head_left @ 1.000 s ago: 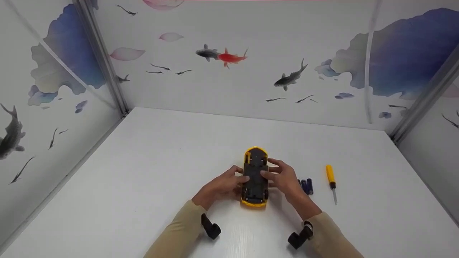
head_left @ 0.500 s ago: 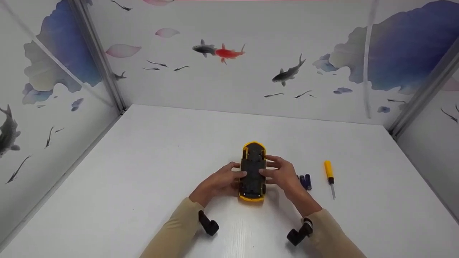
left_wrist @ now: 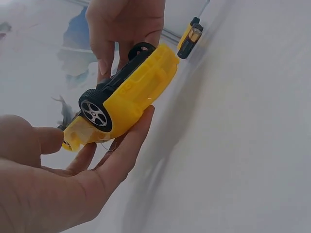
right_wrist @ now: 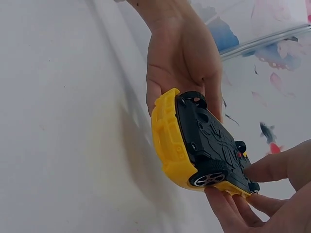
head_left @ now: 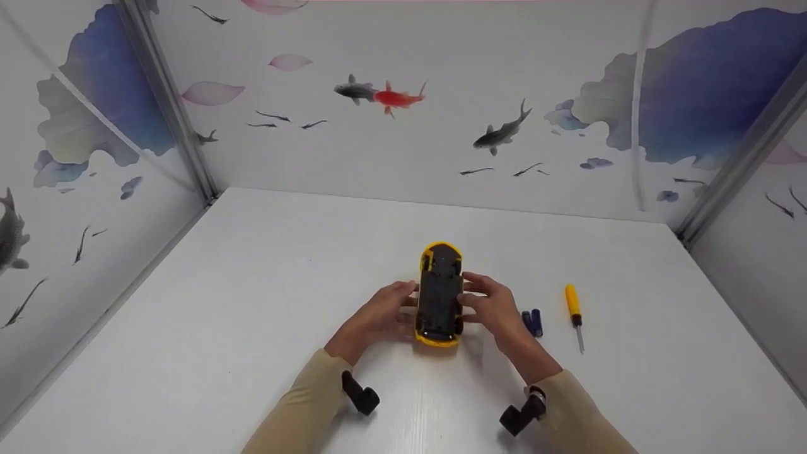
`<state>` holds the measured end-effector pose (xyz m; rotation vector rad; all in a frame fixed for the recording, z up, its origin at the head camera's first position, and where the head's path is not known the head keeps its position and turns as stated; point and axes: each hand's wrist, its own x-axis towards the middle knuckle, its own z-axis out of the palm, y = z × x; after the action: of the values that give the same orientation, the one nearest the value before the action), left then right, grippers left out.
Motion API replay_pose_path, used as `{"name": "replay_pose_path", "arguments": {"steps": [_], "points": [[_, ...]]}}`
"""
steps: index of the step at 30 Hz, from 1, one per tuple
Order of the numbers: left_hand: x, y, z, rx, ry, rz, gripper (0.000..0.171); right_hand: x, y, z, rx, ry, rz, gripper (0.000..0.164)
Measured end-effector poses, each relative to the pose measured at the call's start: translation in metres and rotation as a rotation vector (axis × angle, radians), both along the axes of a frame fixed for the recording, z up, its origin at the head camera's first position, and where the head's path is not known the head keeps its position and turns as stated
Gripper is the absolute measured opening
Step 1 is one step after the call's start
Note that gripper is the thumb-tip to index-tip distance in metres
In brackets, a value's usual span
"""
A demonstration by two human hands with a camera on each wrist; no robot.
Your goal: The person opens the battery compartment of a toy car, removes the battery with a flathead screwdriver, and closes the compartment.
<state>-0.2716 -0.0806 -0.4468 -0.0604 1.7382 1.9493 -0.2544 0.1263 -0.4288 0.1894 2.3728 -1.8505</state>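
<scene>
A yellow toy car (head_left: 440, 296) is held above the white table, its black underside facing up toward the head camera. My right hand (head_left: 498, 309) grips its right side, with the thumb on the underside edge and the fingers along the body, as the right wrist view also shows. On the opposite side, my left hand (head_left: 376, 313) has its fingers extended against and under the car (left_wrist: 141, 82). The left thumb is raised off the underside, near the car's edge. Small dark blue batteries (head_left: 536, 322) lie on the table just right of my right hand.
A screwdriver (head_left: 573, 309) with a yellow handle lies farther right, its shaft pointing toward the front. White panels painted with fish and blue leaves enclose the table (head_left: 302, 252) at the back and sides. A black camera (head_left: 361, 394) sits on each wrist.
My left thumb has lifted off the car's underside, while the right hand keeps its grip. The car has tilted slightly. The whole head view has shifted a little.
</scene>
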Motion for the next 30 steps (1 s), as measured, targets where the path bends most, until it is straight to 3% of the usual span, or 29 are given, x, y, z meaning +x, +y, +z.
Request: {"name": "replay_pose_path", "arguments": {"steps": [9,19,30], "points": [[-0.0032,-0.0023,-0.0002,0.008,0.001,0.016,0.052,0.0050,-0.0020,0.0035,-0.032,0.019,0.025,0.061],[-0.0050,-0.0057,-0.0019,0.080,0.030,-0.074,0.046,0.0070,-0.0035,0.0034,-0.028,0.051,0.078,0.079],[0.0004,-0.0020,0.0003,0.188,-0.017,-0.141,0.053,0.0091,-0.0092,0.0025,-0.016,0.024,0.107,0.088]]}}
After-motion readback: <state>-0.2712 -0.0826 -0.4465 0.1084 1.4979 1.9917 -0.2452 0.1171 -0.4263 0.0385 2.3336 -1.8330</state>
